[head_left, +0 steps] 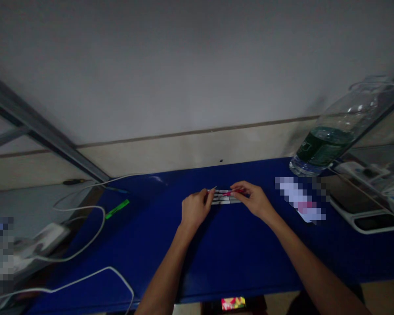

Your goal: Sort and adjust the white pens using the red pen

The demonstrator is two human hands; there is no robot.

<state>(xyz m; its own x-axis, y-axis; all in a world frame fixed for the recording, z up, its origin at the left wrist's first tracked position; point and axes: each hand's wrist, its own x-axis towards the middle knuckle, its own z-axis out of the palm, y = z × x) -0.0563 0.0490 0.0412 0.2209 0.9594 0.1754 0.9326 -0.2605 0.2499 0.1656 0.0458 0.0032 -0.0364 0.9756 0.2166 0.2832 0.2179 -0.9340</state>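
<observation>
Both hands worked the strip (pixel 226 197) at mid-table (pixel 236 249): left hand (pixel 194 209) pinched its left end, right hand (pixel 253 199) gripped a red tool (pixel 233 191) over it; steady tip placement seemed next.

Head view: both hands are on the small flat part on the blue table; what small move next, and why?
Probably bring the red tool's tip down onto the small flat part: the right hand pinches it just above, while the left hand steadies the part's left end.

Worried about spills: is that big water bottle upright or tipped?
Upright: the water bottle stands on its base at the blue table's far right; it leans only through lens distortion.
</observation>
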